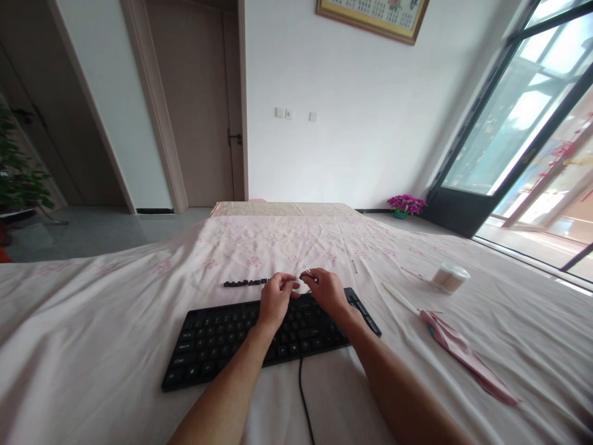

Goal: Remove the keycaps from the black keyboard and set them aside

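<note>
Two hands (275, 299) (330, 292), partly hidden keyboard (296, 330), tiny pinched piece (307, 275) indistinct

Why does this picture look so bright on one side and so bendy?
Head view: daylight glares through the glass door, washing out parts of its panes; the far-left door looks dim; both slant, as wide-angle lenses tend to make things; lettering on the keyboard is mostly unreadable, and detail is too soft to tell what the right hand pinches.

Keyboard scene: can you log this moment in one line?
Left hand: grip unclear; Right hand: pinching small dark piece; Keyboard: below both hands; Beyond it: row of black keycaps
</note>
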Demonstrator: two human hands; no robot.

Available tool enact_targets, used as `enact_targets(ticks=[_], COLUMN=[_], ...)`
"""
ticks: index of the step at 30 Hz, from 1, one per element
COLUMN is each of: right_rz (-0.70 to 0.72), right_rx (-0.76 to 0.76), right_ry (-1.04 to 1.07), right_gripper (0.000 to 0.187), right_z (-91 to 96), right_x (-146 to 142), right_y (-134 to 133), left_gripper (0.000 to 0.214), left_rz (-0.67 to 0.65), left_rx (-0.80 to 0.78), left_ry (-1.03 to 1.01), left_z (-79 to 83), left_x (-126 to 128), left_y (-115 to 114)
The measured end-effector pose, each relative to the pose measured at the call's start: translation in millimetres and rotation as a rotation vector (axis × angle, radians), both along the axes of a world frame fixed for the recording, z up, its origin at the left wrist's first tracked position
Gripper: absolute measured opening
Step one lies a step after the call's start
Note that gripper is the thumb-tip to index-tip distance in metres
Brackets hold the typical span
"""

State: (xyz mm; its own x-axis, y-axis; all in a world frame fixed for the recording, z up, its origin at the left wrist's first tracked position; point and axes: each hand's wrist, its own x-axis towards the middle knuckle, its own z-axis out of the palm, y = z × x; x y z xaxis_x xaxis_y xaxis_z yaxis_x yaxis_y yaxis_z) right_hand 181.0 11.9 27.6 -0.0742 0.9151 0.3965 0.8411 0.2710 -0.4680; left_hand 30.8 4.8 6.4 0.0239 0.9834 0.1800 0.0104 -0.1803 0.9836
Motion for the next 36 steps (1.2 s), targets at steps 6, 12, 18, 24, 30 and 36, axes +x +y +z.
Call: enact_targets(ticks=[6,12,18,24,30,36], right_rz=[-0.132,-0.196,-0.244,-0.181,-0.09,-0.059], right_rx=[0.006,-0.028,-0.174,-0.222,-0.234,-0.258], right_ry=[-0.164,-0.195,-0.254,-0.303,-0.333,-0.357], right_gripper=[0.025,0.026,0.027,0.029,0.025,0.024], right_z=[0.1,-3.5,-2.4,-3.7,-2.5,-6.8], right_x=[9.5,19.5,28.3,22.4,8.5,2.6], right_y=[-0.9,4.3,12.3,22.2,38.3,45.1], left_gripper=[0.014,0.013,0.012,0.016,0.019,0.02], left_rz=[0.047,0.031,0.048,0.16,0.202,0.21], left_rx=[0.025,0.043,0.043,0.027,0.014,0.028], left_ry=[0.017,0.086,0.096,-0.013,-0.123,-0.155], left_z=[-0.3,-2.5,-2.4,-6.8,-9.2,-10.9], left_x=[-0.6,-0.8,-0.4,-1.9,-2.4,-1.6], left_y=[-1.3,-1.3,0.3,4.8,6.5,7.6])
